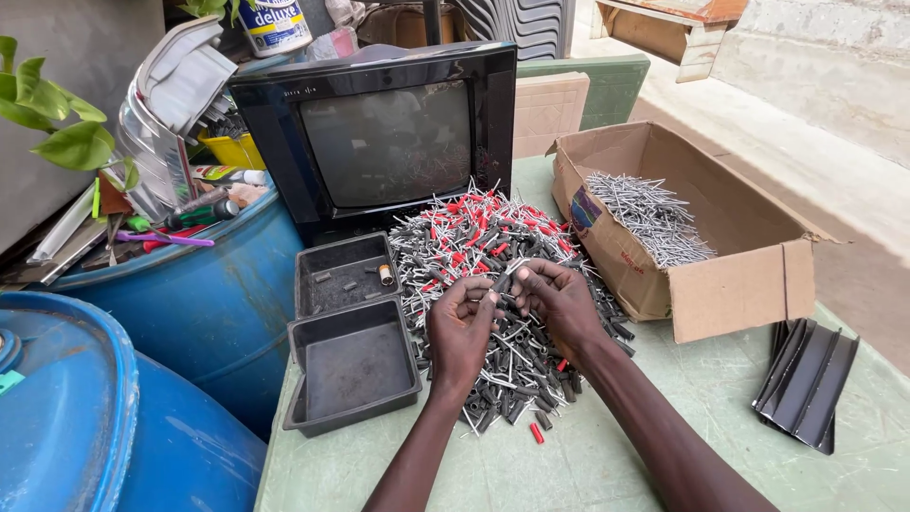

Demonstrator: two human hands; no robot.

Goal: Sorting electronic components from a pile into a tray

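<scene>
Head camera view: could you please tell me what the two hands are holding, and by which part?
Both the left hand and right hand pinch one small black sleeved pin between their fingertips above the pile; which part each grips cannot be told.

The pale green table [664, 446] carries a large heap of black and red plugs with metal pins [493, 284]. Beside it: two dark plastic trays [346, 337], an old television [379, 133], an open cardboard box [682, 228] (holding metal pins) and black ribbed strips [806, 379].
</scene>
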